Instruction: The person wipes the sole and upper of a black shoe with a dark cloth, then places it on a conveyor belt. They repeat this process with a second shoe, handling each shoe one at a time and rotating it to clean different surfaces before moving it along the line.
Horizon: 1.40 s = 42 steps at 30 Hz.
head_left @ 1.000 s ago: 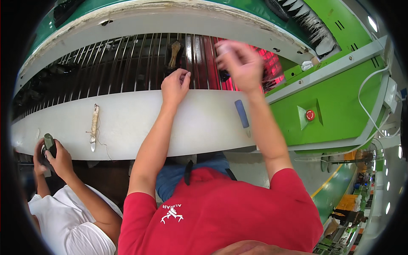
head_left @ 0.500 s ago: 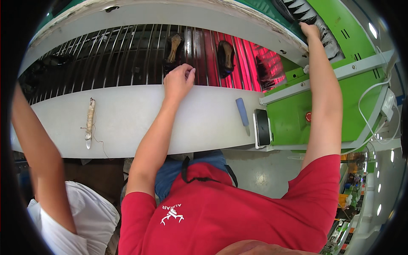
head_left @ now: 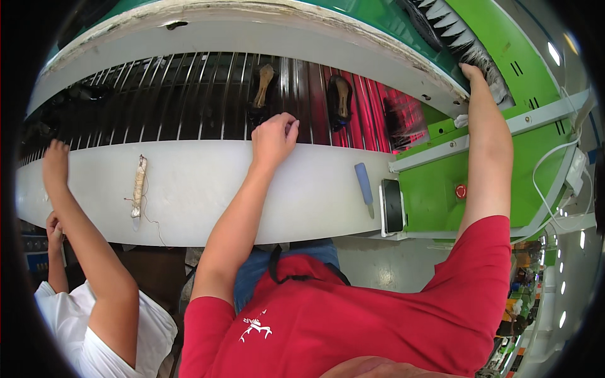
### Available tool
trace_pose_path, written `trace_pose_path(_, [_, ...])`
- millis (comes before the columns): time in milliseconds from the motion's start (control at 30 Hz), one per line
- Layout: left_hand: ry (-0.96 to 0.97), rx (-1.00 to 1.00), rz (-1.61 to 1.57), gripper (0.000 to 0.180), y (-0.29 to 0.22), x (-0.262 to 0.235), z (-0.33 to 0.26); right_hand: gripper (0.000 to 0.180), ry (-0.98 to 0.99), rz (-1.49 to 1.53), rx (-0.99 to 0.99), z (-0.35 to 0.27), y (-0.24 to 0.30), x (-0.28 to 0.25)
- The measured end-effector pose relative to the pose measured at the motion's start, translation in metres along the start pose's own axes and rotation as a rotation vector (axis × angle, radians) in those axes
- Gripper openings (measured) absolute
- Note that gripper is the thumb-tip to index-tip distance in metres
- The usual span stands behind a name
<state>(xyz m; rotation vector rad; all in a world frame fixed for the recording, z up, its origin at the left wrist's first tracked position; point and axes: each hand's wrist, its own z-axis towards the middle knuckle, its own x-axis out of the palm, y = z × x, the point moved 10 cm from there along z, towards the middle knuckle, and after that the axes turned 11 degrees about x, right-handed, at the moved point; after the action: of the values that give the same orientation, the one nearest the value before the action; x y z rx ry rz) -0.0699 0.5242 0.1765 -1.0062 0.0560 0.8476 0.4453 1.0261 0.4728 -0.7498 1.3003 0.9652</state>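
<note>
Left hand (head_left: 274,135) loosely curled, empty, resting at counter (head_left: 252,189) edge by conveyor rods (head_left: 189,101) carrying shoes (head_left: 339,101). Right hand (head_left: 472,70) reaches brush rollers (head_left: 485,60); grip unclear.

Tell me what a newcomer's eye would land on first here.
First, the person's right hand, stretched up to the black toothed part on the green machine. Next, the left hand, resting at the far edge of the white ledge, beside the rod conveyor carrying dark shoes under a red glow.
</note>
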Motion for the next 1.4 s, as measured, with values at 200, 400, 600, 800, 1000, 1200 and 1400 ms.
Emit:
trace_pose_path(200, [0.007, -0.027, 0.03, 0.012, 0.004, -0.004, 0.002, 0.125, -0.006, 0.15, -0.13, -0.001, 0.037, 0.007])
trace_pose_path(400, [0.015, -0.02, 0.035, 0.012, 0.001, 0.001, 0.0, 0.121, 0.052, 0.198, -0.163, -0.039, 0.041, -0.003])
trace_pose_path(600, [0.015, 0.007, 0.047, 0.011, -0.01, 0.006, 0.0, 0.109, -0.098, 0.207, -0.379, -0.177, 0.099, -0.06])
trace_pose_path(800, [0.03, 0.044, 0.087, 0.013, -0.006, 0.0, 0.0, 0.054, 0.119, 0.858, -0.802, -0.345, 0.194, -0.066])
trace_pose_path(1000, [0.004, 0.108, 0.087, 0.013, -0.014, 0.0, -0.005, 0.026, -0.108, 1.536, -0.699, -0.381, 0.129, -0.138])
trace_pose_path(1200, [-0.087, 0.021, -0.164, 0.014, -0.026, -0.014, -0.013, 0.03, -0.459, 1.9, -0.967, -0.508, 0.002, -0.184])
trace_pose_path(1400, [-0.145, 0.044, -0.709, 0.037, -0.138, -0.054, -0.011, 0.054, -0.018, 1.723, -1.008, -0.591, -0.05, -0.107])
